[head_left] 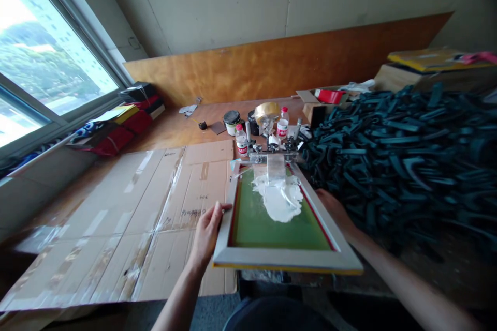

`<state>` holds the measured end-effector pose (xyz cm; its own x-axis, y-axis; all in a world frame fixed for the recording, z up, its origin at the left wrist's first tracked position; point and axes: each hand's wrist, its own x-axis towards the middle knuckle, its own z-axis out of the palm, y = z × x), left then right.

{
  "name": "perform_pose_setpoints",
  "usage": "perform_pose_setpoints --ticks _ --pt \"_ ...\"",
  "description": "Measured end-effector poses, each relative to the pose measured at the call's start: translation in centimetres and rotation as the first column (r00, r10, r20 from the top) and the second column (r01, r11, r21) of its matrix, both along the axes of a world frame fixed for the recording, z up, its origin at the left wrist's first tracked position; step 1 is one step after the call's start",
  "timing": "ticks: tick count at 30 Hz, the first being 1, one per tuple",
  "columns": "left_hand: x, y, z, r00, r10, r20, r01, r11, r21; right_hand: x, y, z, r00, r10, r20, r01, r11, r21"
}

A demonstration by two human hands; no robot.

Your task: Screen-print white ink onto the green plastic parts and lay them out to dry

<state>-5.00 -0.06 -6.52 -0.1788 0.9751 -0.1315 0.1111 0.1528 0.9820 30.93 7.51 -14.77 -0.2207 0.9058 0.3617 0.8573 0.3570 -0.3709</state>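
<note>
A silk-screen frame (279,259) with a pale metallic border and green mesh lies in front of me, joined at its far end to a metal clamp (272,157). White paste (281,204) is spread on the upper part of the mesh, and a flat scraper (276,168) rests in it. My left hand (209,230) grips the frame's left edge, thumb and fingers closed near the border. On the frame's right side is my right hand (334,209), its fingers mostly hidden behind the border.
Flattened cardboard (116,227) covers the table's left part. A large heap of dark plastic pieces (392,150) is at the right. Behind the clamp stand two red-capped bottles (241,140), jars (232,122) and a tape roll (267,111). Boxes (135,119) line the window side.
</note>
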Motion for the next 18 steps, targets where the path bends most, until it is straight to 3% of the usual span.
perform_pose_setpoints --ticks 3,6,8,11,14,18 --pt "-0.3 -1.5 -5.7 0.995 -0.063 -0.075 0.054 0.991 -0.124 -0.6 2.6 3.1 0.999 -0.012 -0.053 0.016 0.997 0.081" --pt "-0.2 -1.7 -9.3 0.977 -0.079 -0.200 0.046 0.985 -0.166 -4.8 4.4 5.9 0.992 0.097 0.077 -0.102 0.992 0.072" --pt "-0.2 -1.5 -10.2 0.961 -0.104 -0.256 0.057 0.981 -0.185 -7.8 4.7 6.5 0.964 0.172 0.205 -0.161 0.985 -0.068" --pt "-0.3 -1.3 -10.5 0.943 -0.145 -0.298 0.081 0.973 -0.216 -9.8 3.1 5.6 0.930 0.250 0.271 -0.194 0.957 -0.217" --pt "-0.4 -1.3 -10.7 0.936 -0.155 -0.316 0.082 0.969 -0.234 -8.4 0.1 4.3 0.877 0.405 0.260 -0.366 0.912 -0.187" --pt "-0.3 -1.3 -10.9 0.938 -0.150 -0.313 0.074 0.968 -0.240 -5.8 -1.9 4.6 0.722 0.642 0.258 -0.607 0.767 -0.208"
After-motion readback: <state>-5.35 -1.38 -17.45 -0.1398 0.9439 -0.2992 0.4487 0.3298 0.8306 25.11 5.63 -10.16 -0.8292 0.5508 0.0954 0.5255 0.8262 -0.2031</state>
